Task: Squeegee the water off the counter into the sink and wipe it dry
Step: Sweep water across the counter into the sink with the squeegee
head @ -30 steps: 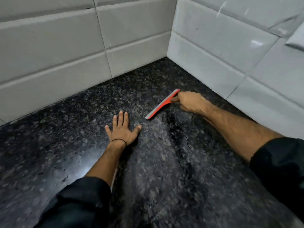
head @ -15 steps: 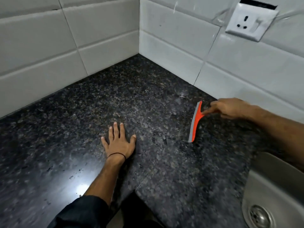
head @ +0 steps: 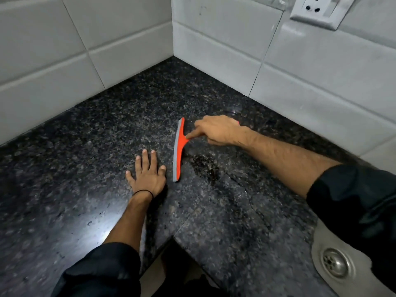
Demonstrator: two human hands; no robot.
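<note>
An orange squeegee (head: 179,146) with a grey blade stands on the black speckled granite counter (head: 75,168), its blade running near to far. My right hand (head: 218,130) grips its handle, index finger stretched onto the orange neck. Just right of the blade lies a dark wet patch (head: 205,166). My left hand (head: 147,174) rests flat on the counter, fingers spread, a little left of the blade's near end. At the lower right is the steel sink (head: 327,249) with its drain (head: 335,262), partly hidden by my right sleeve.
White tiled walls (head: 225,50) meet in a corner behind the counter. A wall socket (head: 315,9) sits at the upper right. The counter's front edge makes an inside corner (head: 173,235) near my body, with floor below.
The squeegee has shifted left across the counter toward my left hand, and its blade now stands close beside that hand. The view has panned, showing more sink. My left hand stayed flat.
</note>
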